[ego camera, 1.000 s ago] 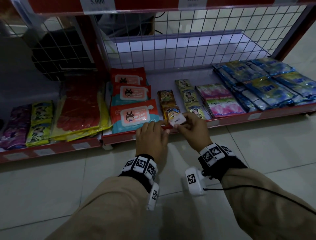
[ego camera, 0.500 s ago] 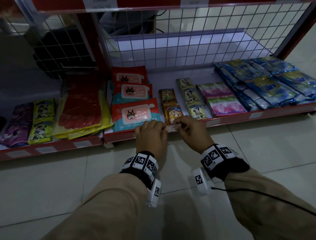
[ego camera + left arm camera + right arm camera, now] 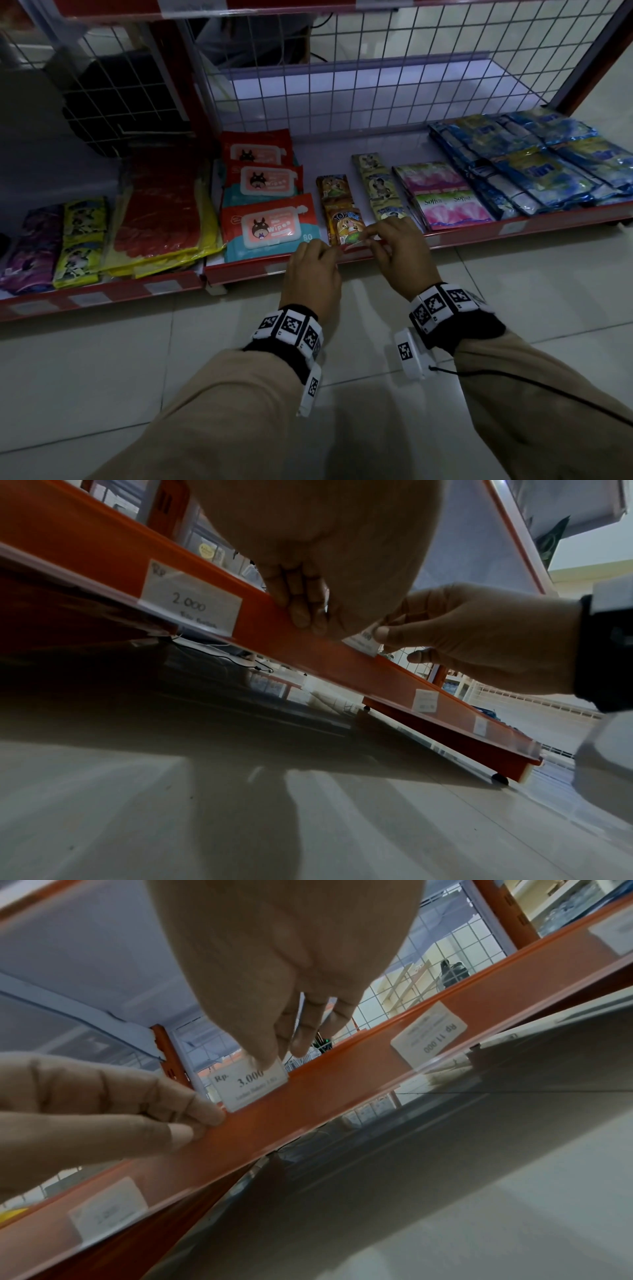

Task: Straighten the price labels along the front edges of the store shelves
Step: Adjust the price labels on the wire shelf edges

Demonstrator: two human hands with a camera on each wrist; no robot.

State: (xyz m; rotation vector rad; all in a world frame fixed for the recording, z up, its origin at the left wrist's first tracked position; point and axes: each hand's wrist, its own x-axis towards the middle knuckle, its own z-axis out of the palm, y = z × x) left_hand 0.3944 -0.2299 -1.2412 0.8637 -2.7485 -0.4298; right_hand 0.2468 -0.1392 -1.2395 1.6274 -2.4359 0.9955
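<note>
The white price label (image 3: 248, 1087) reading "Rp. 3.000" stands slightly tilted, its lower part tucked behind the clear strip of the red shelf edge (image 3: 342, 1093). My right hand (image 3: 284, 1045) pinches the label's top edge from above. My left hand (image 3: 192, 1118) is just left of the label, finger and thumb pinching the clear strip. In the head view the left hand (image 3: 322, 253) and right hand (image 3: 376, 240) meet at the bottom shelf's front edge (image 3: 462, 236), in front of an orange sachet (image 3: 344, 224). In the left wrist view the label (image 3: 363, 641) shows partly behind my right fingers.
Other labels sit in the same strip: a "2.000" label (image 3: 190, 603) to the left and an "Rp 11.000" label (image 3: 430, 1034) to the right. Wipes packs (image 3: 270, 228), pink packs (image 3: 452, 212) and blue packs (image 3: 534, 164) lie on the shelf. A wire grid (image 3: 376, 65) backs it. Tiled floor (image 3: 102, 377) lies below.
One second ago my right hand held the label loose above the shelf edge. It has come down to the strip, and my left hand has closed on the strip beside it.
</note>
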